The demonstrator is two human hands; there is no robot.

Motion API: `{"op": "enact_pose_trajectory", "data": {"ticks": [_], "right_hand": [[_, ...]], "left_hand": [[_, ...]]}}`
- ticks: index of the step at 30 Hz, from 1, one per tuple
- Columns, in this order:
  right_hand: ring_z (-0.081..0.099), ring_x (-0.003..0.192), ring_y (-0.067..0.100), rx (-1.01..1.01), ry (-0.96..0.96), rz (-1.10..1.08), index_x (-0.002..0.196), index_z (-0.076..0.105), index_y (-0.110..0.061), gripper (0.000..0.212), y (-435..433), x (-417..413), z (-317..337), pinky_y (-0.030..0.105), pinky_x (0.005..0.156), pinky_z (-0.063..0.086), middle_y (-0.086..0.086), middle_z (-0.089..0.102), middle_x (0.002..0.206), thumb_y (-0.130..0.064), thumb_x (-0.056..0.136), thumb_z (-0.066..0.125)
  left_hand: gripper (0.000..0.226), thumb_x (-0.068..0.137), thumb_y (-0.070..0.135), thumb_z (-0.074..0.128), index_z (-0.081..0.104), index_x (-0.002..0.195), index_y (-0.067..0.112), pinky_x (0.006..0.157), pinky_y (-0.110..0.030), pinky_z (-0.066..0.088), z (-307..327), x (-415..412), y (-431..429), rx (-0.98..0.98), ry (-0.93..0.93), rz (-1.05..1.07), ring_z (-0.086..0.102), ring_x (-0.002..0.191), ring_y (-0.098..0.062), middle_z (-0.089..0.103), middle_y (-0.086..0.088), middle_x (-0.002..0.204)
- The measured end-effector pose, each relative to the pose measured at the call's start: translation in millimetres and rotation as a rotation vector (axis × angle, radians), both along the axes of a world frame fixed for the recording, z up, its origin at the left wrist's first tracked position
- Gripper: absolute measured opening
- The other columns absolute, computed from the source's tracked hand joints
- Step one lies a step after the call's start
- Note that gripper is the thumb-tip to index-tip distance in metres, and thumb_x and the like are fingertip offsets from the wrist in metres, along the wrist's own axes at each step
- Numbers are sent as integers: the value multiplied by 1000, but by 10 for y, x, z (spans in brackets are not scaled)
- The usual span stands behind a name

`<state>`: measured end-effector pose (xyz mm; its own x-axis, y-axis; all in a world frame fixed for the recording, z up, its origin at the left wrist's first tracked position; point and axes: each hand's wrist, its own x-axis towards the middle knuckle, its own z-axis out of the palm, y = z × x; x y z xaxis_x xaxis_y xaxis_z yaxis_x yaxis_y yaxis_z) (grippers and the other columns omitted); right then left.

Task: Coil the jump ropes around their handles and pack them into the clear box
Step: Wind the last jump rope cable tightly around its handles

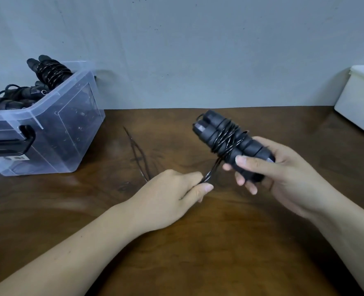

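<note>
left hand (176,189) pinches rope (212,170); right hand (283,174) grips handles (230,144).

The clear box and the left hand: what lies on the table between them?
Head view: a loose, blurred stretch of black rope crosses the wooden table there; nothing else.

The box (74,124) stands on the table (198,242) at the far left, against the wall (198,50), with coiled jump ropes (10,99) in it. A container (356,103) sits at the far right. Between them, the right hand (283,174) holds the paired handles (230,142) above the table. The left hand (168,195), just left and nearer, pinches the rope (212,169) running down from them.
</note>
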<state>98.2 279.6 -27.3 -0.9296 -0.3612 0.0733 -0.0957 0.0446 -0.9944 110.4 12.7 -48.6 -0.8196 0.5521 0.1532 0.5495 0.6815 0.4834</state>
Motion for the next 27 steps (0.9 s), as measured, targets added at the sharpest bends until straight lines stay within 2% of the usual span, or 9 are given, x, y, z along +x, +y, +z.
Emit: {"op": "enact_pose_trajectory", "data": {"ticks": [2, 4, 8, 10, 15, 20, 25, 27], "right_hand": [[66, 76, 30, 95, 14, -135, 126, 55, -3, 39, 39, -71, -19, 40, 60, 50, 18, 78, 105, -22, 97, 74], [68, 74, 31, 213, -4, -159, 124, 49, -11, 41, 90, -122, -48, 43, 59, 51, 16, 80, 101, -27, 97, 75], [66, 70, 30, 390, -13, 60, 117, 47, -15, 31, 106, -113, -107, 42, 54, 48, 16, 78, 99, -26, 102, 72], [65, 72, 29, 446, -16, 182, 120, 48, -16, 31, 71, -76, -110, 42, 56, 48, 14, 78, 103, -28, 103, 71], [62, 73, 26, 479, -31, 326, 123, 52, -20, 30, -13, 18, -77, 42, 58, 47, 13, 77, 106, -31, 104, 72], [60, 72, 21, 506, -28, 427, 126, 50, -25, 33, -123, 148, -53, 41, 59, 46, 7, 78, 106, -37, 104, 71], [61, 73, 24, 398, -20, 547, 125, 52, -17, 28, -84, 208, 65, 43, 59, 43, 12, 77, 108, -26, 106, 70], [62, 73, 26, 352, -13, 603, 125, 53, -14, 25, -45, 230, 116, 42, 59, 43, 13, 77, 107, -19, 106, 69]], "left_hand": [[44, 112, 56, 37, 59, 88, 27, 58, -24, 48, 12, 44, 27, -53, 61, -46, 64, 67, -10, 64, 14, 71], [46, 112, 57, 34, 59, 90, 26, 60, -35, 51, 28, 83, 24, -105, 117, -65, 63, 65, -13, 63, 9, 71], [35, 110, 51, 47, 63, 91, 26, 59, -31, 48, 129, 61, -34, 1, 246, -58, 61, 65, -9, 60, 11, 70], [27, 106, 49, 57, 67, 93, 27, 60, -31, 50, 163, 23, -89, 88, 262, -25, 63, 68, -8, 64, 12, 73], [24, 94, 48, 73, 71, 84, 27, 61, -32, 51, 213, -17, -140, 253, 222, 25, 66, 71, -14, 69, 12, 78], [27, 85, 40, 87, 70, 75, 22, 58, -37, 48, 201, -21, -117, 317, 153, -4, 59, 64, -21, 64, 5, 72], [29, 82, 35, 88, 68, 71, 17, 56, -28, 43, 182, -49, -115, 408, 35, -34, 50, 57, -14, 54, 1, 61], [27, 85, 37, 85, 68, 73, 19, 58, -23, 39, 180, -78, -119, 415, -43, -68, 47, 57, -10, 52, 4, 59]]}}
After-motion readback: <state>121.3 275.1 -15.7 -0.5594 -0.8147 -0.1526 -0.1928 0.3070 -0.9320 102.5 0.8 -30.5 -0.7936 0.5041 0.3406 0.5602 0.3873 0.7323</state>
